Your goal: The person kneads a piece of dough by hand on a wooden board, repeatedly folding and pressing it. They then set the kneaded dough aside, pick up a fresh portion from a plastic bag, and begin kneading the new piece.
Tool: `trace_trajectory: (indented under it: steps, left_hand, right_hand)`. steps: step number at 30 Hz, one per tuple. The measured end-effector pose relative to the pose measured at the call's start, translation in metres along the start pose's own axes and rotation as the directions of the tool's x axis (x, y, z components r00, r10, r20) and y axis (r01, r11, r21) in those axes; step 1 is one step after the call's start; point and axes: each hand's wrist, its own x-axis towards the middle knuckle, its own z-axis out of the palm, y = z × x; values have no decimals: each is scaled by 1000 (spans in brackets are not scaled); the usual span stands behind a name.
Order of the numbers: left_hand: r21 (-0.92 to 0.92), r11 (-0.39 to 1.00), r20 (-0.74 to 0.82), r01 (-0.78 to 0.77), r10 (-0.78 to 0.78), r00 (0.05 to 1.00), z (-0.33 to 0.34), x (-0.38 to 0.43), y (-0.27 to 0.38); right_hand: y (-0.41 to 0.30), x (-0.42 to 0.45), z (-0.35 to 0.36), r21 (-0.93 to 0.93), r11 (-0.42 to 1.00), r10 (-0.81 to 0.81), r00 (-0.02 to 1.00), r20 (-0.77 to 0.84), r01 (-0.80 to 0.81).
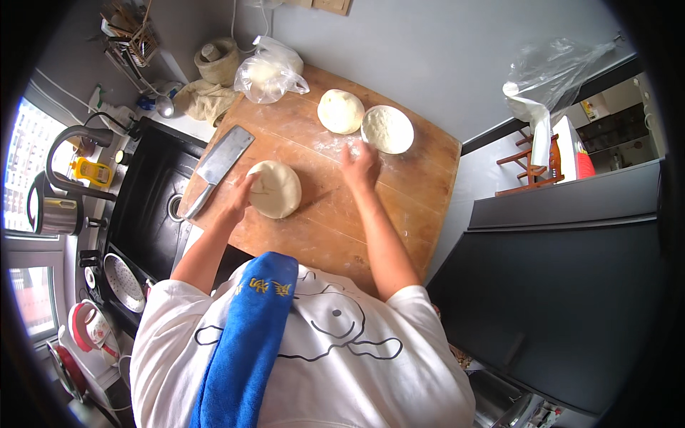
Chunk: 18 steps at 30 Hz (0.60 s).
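A thick round of dough [277, 190] is at the left-centre of a wooden board [342, 224]. My left hand [238, 195] grips its left edge, the thumb lying over the top and the other fingers mostly hidden. My right hand [362, 167] is just below a white bowl of flour [388, 129], its fingertips over a floury patch of the board. Whether those fingers pinch anything is unclear. Beside the bowl sits a second ball of dough [340, 111]. A cleaver [226, 154] lies to the left of my left hand, handle towards me.
A clear plastic bag [270, 72] with pale contents stands at the board's back left corner, near a stone mortar [217, 61] and a crumpled cloth [206, 100]. The black sink [152, 182] adjoins the board's left side. A dark panel [551, 299] stands to the right.
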Motion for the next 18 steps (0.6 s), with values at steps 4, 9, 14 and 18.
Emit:
trace_trajectory:
  steps: [4,9,14,18]
  left_hand:
    - [-139,987,15,-84,87,996,-21,4,-25]
    - [-77,995,-49,-69,65,997,-17,6,-30]
    - [-89,992,-71,-86,79,994,-12,-3,-21]
    - [-129,986,-37,-110,106,994,-13,-5,-20]
  right_hand:
    - [32,32,-18,-616,780,360,883,299,-110]
    - [-9,46,-51,-513,846,438,740,511,-147]
    - [31,-16,-24,-97,992,121,875,469,-85]
    - [52,-54,17,-487,871,159,908,388,56]
